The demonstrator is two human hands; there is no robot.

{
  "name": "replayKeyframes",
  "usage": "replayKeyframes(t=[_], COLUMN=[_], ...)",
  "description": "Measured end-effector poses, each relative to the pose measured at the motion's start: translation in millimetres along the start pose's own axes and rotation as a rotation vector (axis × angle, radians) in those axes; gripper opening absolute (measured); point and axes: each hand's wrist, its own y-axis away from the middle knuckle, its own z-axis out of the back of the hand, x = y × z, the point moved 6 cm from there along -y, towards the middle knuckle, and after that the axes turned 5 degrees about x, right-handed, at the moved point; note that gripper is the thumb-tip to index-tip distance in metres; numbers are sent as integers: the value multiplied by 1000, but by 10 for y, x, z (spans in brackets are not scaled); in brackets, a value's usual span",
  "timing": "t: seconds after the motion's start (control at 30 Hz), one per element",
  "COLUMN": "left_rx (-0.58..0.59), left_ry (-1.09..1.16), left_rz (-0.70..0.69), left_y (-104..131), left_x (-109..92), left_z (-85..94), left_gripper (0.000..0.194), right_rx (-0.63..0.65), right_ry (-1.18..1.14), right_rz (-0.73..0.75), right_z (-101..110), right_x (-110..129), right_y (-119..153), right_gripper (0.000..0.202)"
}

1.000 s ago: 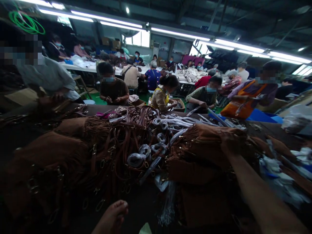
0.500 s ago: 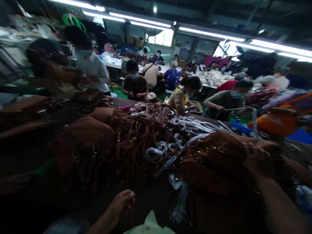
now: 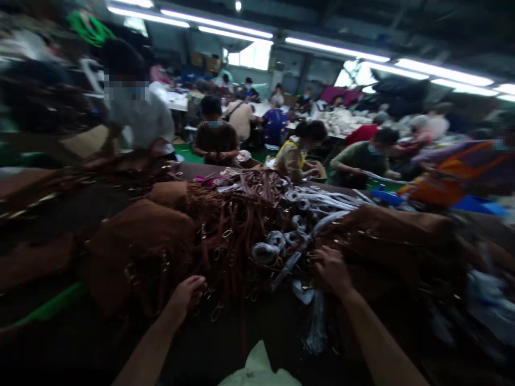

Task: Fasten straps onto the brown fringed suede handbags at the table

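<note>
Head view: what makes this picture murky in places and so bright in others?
Head view, top: the ceiling lamps and window glare white; head view, foreground: the brown heap fades into shadow below, with small glints on metal clips; head view: the left hand and right hand look slightly blurred.

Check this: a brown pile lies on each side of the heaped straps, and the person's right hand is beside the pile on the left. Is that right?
Not quite: the head view shows the right hand beside the right-hand pile. The heaped straps do lie between that and the left-hand pile.
</note>
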Motion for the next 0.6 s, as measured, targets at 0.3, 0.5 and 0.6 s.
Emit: replayKeyframes(t=[0.3,0.5,0.6], left_rx=[68,-43,-90], left_ry=[-198,-294,-343], left_rz=[62,-96,-191], left_y=[-127,-283,-322], left_x=[143,51,-37], left_z=[104,303,504], left_gripper=[35,35,27], right_rx=[230,545,769], right_ry=[-17,-172,-227], right_rz=[0,75,134], right_z=[-506,-1161,-1553], right_x=[732,1387,1722], right_y=[415,904,1227], right_gripper=[31,30,31])
